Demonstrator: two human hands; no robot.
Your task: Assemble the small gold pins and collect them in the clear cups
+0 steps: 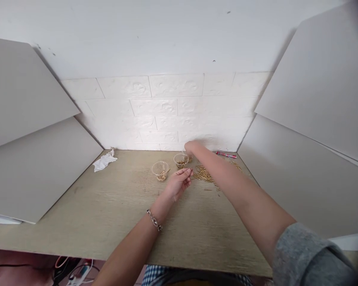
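Observation:
My left hand (181,181) is closed in a pinch just in front of the cups. A small brass-coloured piece (191,170) shows at its fingertips; its exact shape is too small to tell. My right hand (192,147) is stretched over the far side of the cups, bent downward, with its fingers hidden. Below it, a clear plastic cup (180,155) holds small gold-coloured parts, and another container beside it is partly covered. Further left, a second clear cup (160,163) holds short gold-coloured pieces. Right of my left hand, thin gold-coloured rods (203,174) lie in a loose pile, partly behind my right forearm.
A red pen-like tube (226,155) lies near the wall at the right. A crumpled white tissue (105,160) sits at the back left of the wooden table (107,222). Grey panels (47,171) stand on both sides. Cables (82,274) hang below the left front edge.

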